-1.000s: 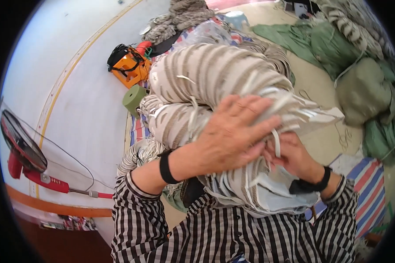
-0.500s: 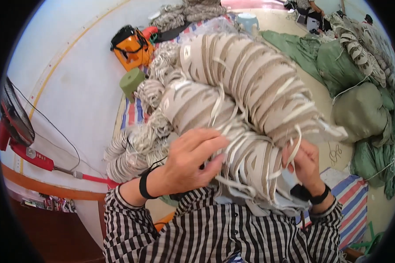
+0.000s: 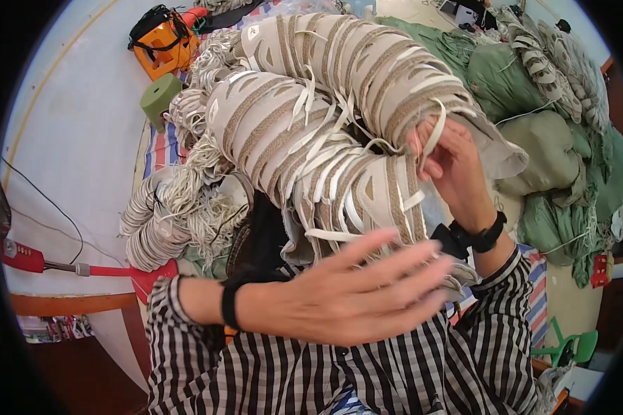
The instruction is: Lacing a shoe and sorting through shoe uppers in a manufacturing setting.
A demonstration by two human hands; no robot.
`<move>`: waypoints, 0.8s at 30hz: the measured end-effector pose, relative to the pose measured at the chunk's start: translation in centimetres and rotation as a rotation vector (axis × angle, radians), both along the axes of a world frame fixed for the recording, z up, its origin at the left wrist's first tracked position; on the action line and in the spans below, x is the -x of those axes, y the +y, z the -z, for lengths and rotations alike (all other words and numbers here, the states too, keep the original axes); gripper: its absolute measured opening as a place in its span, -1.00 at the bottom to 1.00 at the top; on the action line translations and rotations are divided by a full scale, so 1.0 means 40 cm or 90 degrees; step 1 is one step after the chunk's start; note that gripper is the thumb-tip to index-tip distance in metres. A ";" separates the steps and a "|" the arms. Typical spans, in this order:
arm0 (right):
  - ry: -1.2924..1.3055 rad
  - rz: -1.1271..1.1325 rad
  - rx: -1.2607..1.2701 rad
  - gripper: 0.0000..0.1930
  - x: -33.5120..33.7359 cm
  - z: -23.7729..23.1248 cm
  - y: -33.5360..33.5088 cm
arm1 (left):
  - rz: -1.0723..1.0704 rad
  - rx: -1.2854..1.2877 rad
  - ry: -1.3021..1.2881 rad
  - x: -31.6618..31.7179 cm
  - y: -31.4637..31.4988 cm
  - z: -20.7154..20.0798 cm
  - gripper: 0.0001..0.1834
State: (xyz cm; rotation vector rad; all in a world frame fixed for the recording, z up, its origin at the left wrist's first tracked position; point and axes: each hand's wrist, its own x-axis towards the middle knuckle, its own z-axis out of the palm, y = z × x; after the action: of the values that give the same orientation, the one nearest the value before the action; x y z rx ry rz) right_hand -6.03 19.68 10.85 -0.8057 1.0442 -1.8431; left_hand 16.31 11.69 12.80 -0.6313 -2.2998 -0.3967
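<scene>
Head view: two hands at two rows of nested beige pieces.
Far row (image 3: pixel 374 59) and near row (image 3: pixel 246 121) lie side by side before the person, nested probably to stay together; overlapping layers can't be counted. Right hand (image 3: pixel 458 166): grip narrow, pinching one pale lace (image 3: pixel 434 131) beside the far row, perhaps to keep it clear. Left hand (image 3: pixel 353 301): grip wide, fingers spread, blurred, nothing visibly held. Beyond: one green spool (image 3: pixel 161 97), one orange stool (image 3: pixel 163 57).

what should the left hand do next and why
Probably reach up to steady the stacked beige pieces: the left hand looks open and seems to hold nothing, while the right hand is busy at a pale strap.
</scene>
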 end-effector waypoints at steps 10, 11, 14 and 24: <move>0.029 -0.014 -0.079 -0.77 0.077 -0.044 -0.061 | 0.058 0.253 -0.039 0.086 -0.049 0.167 -0.89; 0.096 -0.018 -0.089 -0.78 0.062 -0.035 -0.042 | 0.051 0.285 -0.049 0.067 -0.055 0.163 -0.90; -0.057 0.080 -0.116 -0.79 0.007 0.038 0.083 | 0.042 0.308 -0.054 0.051 -0.059 0.178 -0.92; -0.077 0.005 -0.071 -0.78 0.019 0.111 0.115 | -0.016 0.362 0.027 0.016 -0.082 0.191 -0.94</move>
State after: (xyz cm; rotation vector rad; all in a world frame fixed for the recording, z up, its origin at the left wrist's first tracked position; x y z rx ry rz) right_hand -6.80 24.29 6.40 -0.6167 1.0637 -1.7993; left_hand 15.68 8.42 5.16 -0.8691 -2.3785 0.2977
